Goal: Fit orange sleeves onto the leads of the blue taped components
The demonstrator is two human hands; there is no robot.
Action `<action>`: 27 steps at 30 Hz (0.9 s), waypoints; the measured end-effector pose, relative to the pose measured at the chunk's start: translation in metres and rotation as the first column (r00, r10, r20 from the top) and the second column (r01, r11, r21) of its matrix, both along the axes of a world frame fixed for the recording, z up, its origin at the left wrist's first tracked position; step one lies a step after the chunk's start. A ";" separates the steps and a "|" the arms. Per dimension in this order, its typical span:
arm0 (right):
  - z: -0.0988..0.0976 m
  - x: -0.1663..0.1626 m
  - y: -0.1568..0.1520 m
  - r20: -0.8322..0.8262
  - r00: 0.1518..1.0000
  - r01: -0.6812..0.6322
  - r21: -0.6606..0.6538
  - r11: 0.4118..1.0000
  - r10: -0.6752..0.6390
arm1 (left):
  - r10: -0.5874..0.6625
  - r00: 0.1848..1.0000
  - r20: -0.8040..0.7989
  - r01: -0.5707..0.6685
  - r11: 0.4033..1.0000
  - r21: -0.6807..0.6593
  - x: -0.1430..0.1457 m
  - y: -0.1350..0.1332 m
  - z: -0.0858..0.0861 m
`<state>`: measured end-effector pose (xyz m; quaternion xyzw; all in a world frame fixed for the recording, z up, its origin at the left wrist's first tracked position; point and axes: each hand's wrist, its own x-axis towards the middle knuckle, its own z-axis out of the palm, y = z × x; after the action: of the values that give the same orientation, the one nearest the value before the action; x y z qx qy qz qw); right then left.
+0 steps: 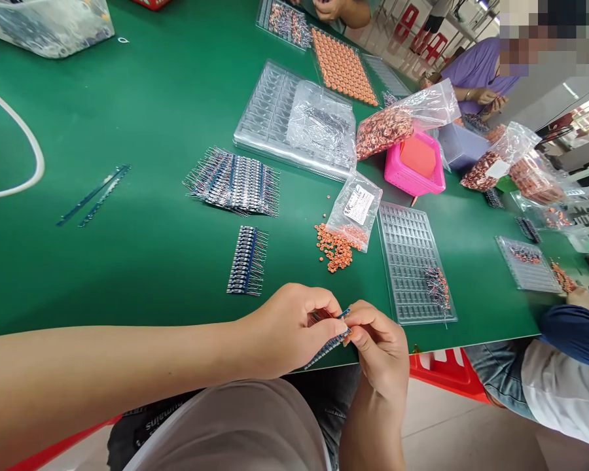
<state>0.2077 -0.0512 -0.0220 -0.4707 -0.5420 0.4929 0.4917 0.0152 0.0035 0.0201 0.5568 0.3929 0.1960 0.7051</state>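
Note:
My left hand (289, 330) is closed around a strip of small blue circuit boards with wire leads (326, 350), near the table's front edge. The fingertips of my right hand (383, 350) pinch at the strip's upper end, touching it. A bit of orange shows between those fingers, perhaps a small ring, too small to make out. Beyond my left hand lies a similar strip (247, 261), flat on the table. Further back is a stack of such strips (233, 183). Small orange rings (338, 252) lie in a loose pile, partly under a labelled plastic bag (356, 209).
To the right, a clear compartment tray (407, 255) holds a cluster of leaded parts with orange rings (438, 288). Stacked clear trays (269, 111), a pink basket (412, 183) and a bag of copper-coloured rings (385, 131) stand behind. Narrow blue offcuts (95, 196) lie left. Other people sit around the table.

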 end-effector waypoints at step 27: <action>-0.004 0.000 0.002 -0.032 0.999 -0.031 0.002 1.000 0.031 | -0.007 0.999 -0.044 0.010 0.999 0.054 0.001 0.001 -0.003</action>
<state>0.2079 -0.0494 -0.0255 -0.4539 -0.5417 0.5073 0.4932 0.0159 0.0046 0.0166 0.5814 0.4004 0.1914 0.6819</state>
